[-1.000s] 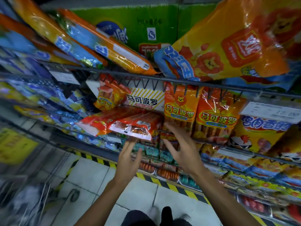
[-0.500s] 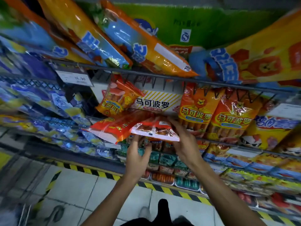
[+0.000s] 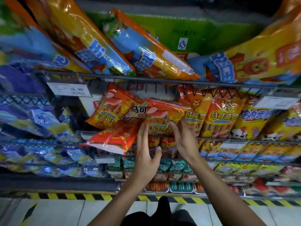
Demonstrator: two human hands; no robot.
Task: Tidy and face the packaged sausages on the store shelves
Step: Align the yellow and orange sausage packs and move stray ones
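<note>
On the wire shelf (image 3: 162, 81), orange sausage packs (image 3: 224, 115)

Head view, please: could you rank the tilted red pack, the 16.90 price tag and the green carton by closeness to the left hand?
1. Tilted red pack, just left of the left hand.
2. 16.90 price tag, upper left on the rail.
3. Green carton, top shelf, behind the bags.
</note>
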